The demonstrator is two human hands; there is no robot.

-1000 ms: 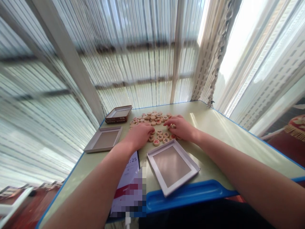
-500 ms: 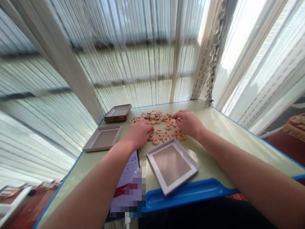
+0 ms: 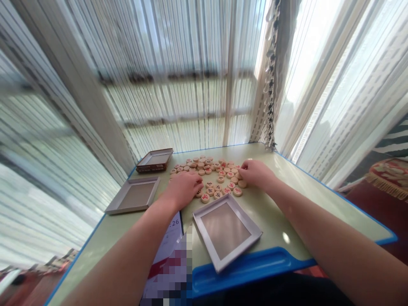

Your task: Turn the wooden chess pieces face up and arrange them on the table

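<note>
Several round wooden game pieces (image 3: 214, 175) with red or dark characters lie scattered at the far middle of the pale green table (image 3: 299, 199). My left hand (image 3: 183, 187) rests palm down on the left part of the pile, fingers curled over some pieces. At the pile's right edge my right hand (image 3: 256, 172) is closed, fingers bent against the pieces; I cannot make out what it holds. An empty grey tray (image 3: 226, 229) sits just in front of the pile.
A second grey tray (image 3: 133, 194) lies at the left, and a dark red box (image 3: 155, 160) stands behind it. A phone (image 3: 170, 250) lies near the front edge beside a blue moulded groove (image 3: 242, 270). String curtains hang behind the table.
My right hand has moved from the middle of the pile to its right edge, uncovering more pieces. My left hand stays on the left part. The camera has shifted a little.
</note>
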